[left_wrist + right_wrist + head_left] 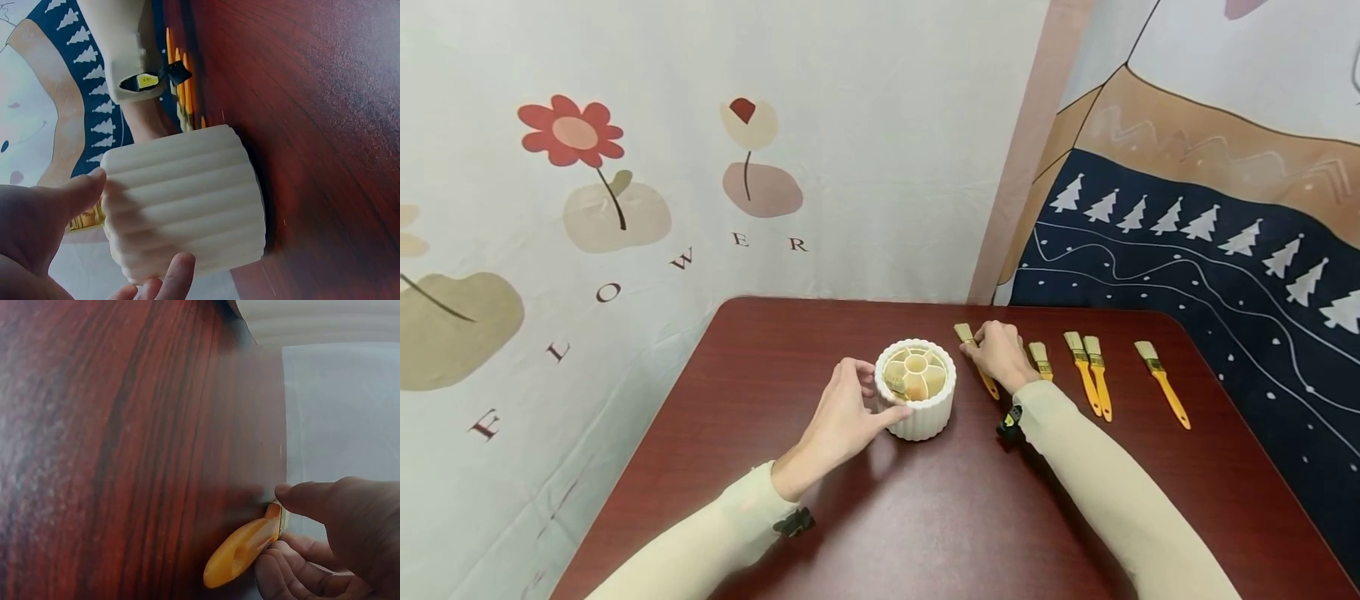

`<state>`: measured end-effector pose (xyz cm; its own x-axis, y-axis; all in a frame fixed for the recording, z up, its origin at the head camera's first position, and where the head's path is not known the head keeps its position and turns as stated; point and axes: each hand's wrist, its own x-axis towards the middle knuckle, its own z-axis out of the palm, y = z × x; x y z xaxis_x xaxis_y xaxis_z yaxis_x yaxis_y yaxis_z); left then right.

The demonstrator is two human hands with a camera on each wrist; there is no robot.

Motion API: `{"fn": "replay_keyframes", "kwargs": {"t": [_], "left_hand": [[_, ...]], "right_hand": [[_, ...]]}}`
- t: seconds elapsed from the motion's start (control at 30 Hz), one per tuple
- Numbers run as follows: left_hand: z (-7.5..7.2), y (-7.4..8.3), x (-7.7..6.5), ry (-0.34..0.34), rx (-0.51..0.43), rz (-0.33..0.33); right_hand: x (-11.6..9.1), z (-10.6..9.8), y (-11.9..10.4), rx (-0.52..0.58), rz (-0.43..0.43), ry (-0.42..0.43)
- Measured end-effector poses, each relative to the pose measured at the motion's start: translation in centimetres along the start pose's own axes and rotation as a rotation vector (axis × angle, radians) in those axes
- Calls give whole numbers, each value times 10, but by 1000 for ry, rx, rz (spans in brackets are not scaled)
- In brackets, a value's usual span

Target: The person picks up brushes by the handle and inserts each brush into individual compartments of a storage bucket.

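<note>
One brush (245, 541) slants, bristles away and left, pinched by the right hand (1002, 352); the left hand (842, 414) holds a pot (928, 418).

Dark-red letters "FLOWER" (682, 259) on pale wall cloth (880, 167), yellow label (148, 80) on black wrist device (180, 72), print illegible

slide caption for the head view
Left hand holds a ribbed white holder while the right hand pinches a paintbrush.

Head view high, forward, down; wrist views close, rolled sideways; all share tabletop (940, 525).
</note>
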<state>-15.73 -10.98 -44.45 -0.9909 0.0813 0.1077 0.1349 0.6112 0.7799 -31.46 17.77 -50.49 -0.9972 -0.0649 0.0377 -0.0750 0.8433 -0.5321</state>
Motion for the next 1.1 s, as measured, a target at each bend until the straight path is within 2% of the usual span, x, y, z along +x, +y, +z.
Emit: {"fn": "replay_keyframes", "kwargs": {"t": [0.23,0.27,0.37,0.47,0.5,0.6,0.83,1.1], "left_hand": [[4,-1,-2,34,-8,4],[4,-1,-2,37,-9,5],[4,-2,-2,38,-21,8],[3,-3,-1,35,-52,7],[2,-4,-1,33,-64,8],[0,-6,0,35,-97,12],[-5,-9,4,31,-118,17],[-9,-11,7,18,-140,-6]], "right_hand": [[0,-1,1,13,-4,-10],[0,-2,1,13,-13,2],[12,9,20,27,-77,54],[12,8,22,25,-83,72],[13,9,22,31,-78,67],[2,-3,5,32,-9,26],[13,7,16,79,78,8],[1,-5,5,128,75,-2]]}}
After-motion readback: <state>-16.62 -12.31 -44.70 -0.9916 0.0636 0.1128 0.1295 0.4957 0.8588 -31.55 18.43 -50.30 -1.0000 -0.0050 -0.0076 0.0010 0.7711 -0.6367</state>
